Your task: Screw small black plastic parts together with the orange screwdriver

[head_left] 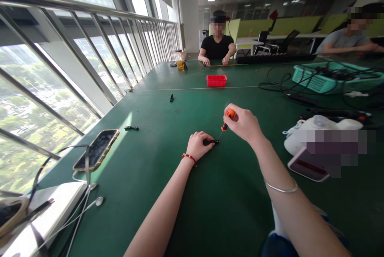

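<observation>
My right hand [243, 124] is closed around the orange and black handle of a screwdriver [224, 126]. The thin shaft slants down to the left, and its tip meets the end of a small black part [212, 142] on the table. My left hand [199, 146] pinches that part from the left and holds it against the green surface; its fingers cover some of it. Two similar black pieces lie apart from my hands: one [131, 128] to the left and another [172, 98] farther back. What the screwdriver tip sits in is too small to make out.
A red bin [216, 81] stands toward the far side, before a seated person [217, 43]. A phone [96, 151] and white earphones [99, 201] lie at left. On the right are a teal basket [309, 79] with black cables and a white pouch-like item [322, 129].
</observation>
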`<state>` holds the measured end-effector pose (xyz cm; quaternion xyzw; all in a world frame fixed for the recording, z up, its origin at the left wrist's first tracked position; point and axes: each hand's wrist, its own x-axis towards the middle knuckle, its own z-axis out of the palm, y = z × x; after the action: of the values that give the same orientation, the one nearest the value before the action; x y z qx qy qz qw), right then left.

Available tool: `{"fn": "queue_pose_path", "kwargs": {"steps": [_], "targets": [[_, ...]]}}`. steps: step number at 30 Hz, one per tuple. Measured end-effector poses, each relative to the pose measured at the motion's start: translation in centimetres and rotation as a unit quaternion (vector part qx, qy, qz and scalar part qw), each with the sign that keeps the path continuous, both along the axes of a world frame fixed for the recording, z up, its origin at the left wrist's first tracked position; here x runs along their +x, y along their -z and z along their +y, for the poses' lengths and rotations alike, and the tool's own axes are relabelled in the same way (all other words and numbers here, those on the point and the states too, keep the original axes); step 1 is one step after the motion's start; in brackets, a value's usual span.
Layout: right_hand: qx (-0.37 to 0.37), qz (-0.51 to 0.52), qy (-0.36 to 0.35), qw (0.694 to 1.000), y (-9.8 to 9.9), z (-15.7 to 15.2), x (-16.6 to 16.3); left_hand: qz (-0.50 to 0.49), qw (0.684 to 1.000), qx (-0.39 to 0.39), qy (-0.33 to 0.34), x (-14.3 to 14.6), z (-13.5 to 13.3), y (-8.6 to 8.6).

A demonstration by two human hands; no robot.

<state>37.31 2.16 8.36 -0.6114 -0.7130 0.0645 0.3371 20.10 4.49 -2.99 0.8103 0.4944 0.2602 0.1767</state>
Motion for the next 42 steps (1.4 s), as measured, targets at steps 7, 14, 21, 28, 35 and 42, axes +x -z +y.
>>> {"fn": "queue_pose_path", "kwargs": {"steps": [7,14,21,28,35,42], "targets": [[0.013,-0.016,0.038,0.999,-0.27,-0.14,-0.03,0.000,1.000,-0.002,-0.008,0.01,0.02,-0.06],[-0.012,-0.038,0.040,0.998,-0.29,-0.11,0.09,-0.009,1.000,0.005,-0.019,0.07,0.22,0.12],[-0.028,-0.026,0.025,0.999,-0.35,-0.21,-0.05,-0.015,1.000,0.000,-0.017,-0.04,0.18,-0.05],[-0.017,-0.034,0.044,0.998,-0.27,-0.16,0.17,-0.008,1.000,0.002,-0.019,-0.02,0.18,-0.10],[-0.033,-0.043,0.045,0.998,-0.44,-0.28,0.02,-0.008,1.000,0.004,-0.019,-0.05,0.14,-0.06],[-0.040,-0.044,0.040,0.997,-0.66,-0.48,0.03,-0.006,1.000,0.004,-0.019,-0.03,0.20,-0.17]]}}
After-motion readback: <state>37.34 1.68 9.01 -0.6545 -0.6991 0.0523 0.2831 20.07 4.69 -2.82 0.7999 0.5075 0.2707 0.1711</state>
